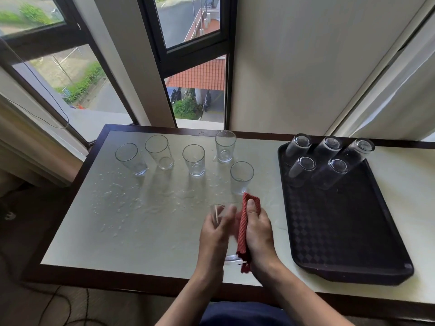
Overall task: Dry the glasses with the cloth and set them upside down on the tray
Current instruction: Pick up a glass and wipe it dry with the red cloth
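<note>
My left hand grips a clear glass held above the table's near edge. My right hand holds a red cloth and presses it against the glass's right side. Several more clear glasses stand upright on the wet table top; the nearest one is just beyond my hands, and another stands further left. A dark tray lies to the right, and several glasses stand upside down at its far end.
Water drops cover the white table left of my hands. The table has a dark wooden rim. Windows and a wall rise right behind it. Cables lie on the floor at the lower left.
</note>
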Available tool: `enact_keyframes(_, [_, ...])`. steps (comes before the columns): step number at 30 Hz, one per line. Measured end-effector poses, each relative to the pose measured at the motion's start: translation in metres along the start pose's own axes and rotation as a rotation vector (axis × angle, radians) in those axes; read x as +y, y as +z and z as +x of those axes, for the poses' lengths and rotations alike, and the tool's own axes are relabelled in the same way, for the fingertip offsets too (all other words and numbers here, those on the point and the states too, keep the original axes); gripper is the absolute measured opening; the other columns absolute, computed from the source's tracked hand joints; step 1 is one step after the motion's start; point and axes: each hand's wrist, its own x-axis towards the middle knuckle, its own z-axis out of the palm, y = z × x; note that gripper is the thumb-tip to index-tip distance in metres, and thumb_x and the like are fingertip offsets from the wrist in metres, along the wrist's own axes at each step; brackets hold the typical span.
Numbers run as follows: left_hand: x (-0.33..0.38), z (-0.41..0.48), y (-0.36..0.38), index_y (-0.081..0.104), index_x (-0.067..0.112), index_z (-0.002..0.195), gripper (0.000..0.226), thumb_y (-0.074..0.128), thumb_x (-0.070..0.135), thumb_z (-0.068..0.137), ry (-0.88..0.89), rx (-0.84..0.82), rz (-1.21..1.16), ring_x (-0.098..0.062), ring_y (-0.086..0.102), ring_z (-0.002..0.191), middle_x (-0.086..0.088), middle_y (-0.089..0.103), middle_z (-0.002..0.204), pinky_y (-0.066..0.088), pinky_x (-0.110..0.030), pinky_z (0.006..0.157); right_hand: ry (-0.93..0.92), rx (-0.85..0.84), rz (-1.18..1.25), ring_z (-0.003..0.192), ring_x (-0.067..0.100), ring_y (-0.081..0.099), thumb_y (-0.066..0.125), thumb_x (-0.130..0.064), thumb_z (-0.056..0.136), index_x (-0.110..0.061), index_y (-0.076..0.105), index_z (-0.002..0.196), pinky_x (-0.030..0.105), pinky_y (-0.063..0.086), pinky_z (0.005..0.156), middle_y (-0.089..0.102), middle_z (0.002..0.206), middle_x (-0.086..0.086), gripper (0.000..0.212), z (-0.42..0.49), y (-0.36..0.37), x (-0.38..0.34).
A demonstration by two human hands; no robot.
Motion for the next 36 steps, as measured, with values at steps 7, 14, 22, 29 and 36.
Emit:
enact_keyframes(7, [0.002,0.011,0.003,0.058,0.020,0.115,0.068,0.096,0.036,0.060,0.143,0.124,-0.129,-0.014,0.074,0.092,-0.008,0.072,0.104,0.056,-0.021,0.071,0.353,-0.278,0.384,0.079,0.027,0.074,0.037,-0.043,0.103,-0.003,0.070,0.103,0.033,0.059,0.071,0.076,0.093,0.017,0.052,-0.020,0.003,-0.018])
enact_keyframes(14, [-0.013,0.018,0.003,0.048,0.033,0.126,0.077,0.083,0.050,0.059,0.376,-0.004,0.269,-0.004,0.067,0.110,0.013,0.069,0.117,0.055,-0.039,0.098,0.565,-0.317,0.486,0.064,0.032,0.074,0.046,-0.048,0.099,-0.004,0.071,0.096,0.040,0.051,0.066,0.075,0.081,0.018,0.051,0.005,-0.022,-0.030])
enact_keyframes(22, [0.000,0.021,-0.034,0.057,0.038,0.128,0.081,0.083,0.062,0.055,0.498,0.005,0.525,-0.009,0.066,0.092,0.006,0.069,0.100,0.051,-0.014,0.086,0.485,-0.187,0.504,0.102,0.042,0.068,0.039,-0.055,0.100,-0.005,0.064,0.122,0.059,0.051,0.091,0.071,0.110,0.025,0.060,0.005,-0.026,0.000])
enact_keyframes(29, [0.007,0.010,-0.046,0.064,0.036,0.121,0.078,0.070,0.067,0.050,0.381,-0.143,0.955,-0.011,0.061,0.086,0.014,0.066,0.090,0.053,-0.028,0.078,0.041,-0.449,0.259,0.092,0.008,0.069,0.035,-0.037,0.104,-0.013,0.069,0.116,0.029,0.051,0.090,0.075,0.108,0.002,0.043,-0.014,-0.024,-0.018])
enact_keyframes(36, [0.016,-0.001,-0.035,0.064,0.027,0.096,0.060,0.065,0.068,0.053,0.613,-0.153,1.133,-0.016,0.057,0.083,0.013,0.065,0.092,0.048,-0.031,0.073,-0.025,-0.519,0.012,0.088,0.017,0.052,0.044,-0.046,0.101,-0.018,0.056,0.127,0.025,0.040,0.068,0.060,0.104,0.001,0.039,-0.010,-0.015,-0.033])
